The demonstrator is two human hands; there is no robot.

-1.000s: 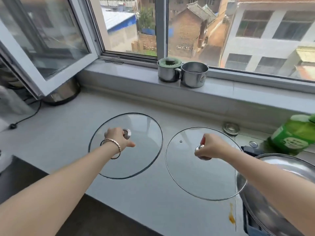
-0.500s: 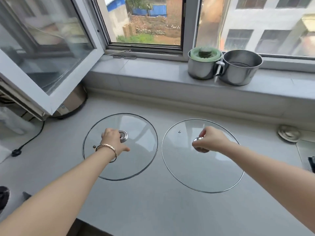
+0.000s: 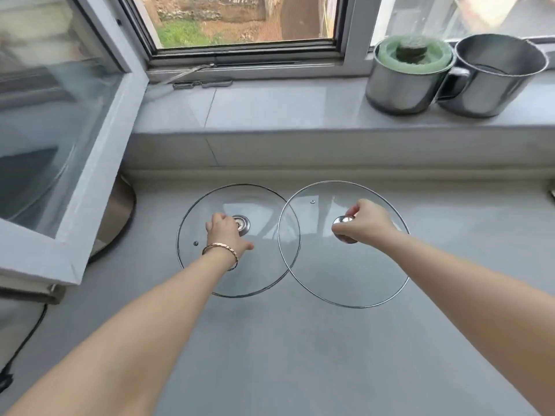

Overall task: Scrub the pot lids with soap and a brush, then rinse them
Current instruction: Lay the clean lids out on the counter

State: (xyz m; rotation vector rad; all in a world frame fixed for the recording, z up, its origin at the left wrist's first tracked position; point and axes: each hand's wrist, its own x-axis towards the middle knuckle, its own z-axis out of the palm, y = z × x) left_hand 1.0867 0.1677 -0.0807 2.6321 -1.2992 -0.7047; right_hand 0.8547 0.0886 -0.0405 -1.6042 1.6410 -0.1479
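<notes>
Above the counter point(image 3: 300, 355), the left hand point(image 3: 226, 232) had its fingers point(image 3: 216, 220) curled round the left lid point(image 3: 258, 265) at its knob. The right hand point(image 3: 365, 225) pinched the knob of the right lid point(image 3: 345, 274). Between the hands the rims overlapped, so lifting the right lid first seemed safer for the glass.

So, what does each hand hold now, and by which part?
The left hand holds the left glass lid by its metal knob; the right hand pinches the right glass lid by its knob.
</notes>
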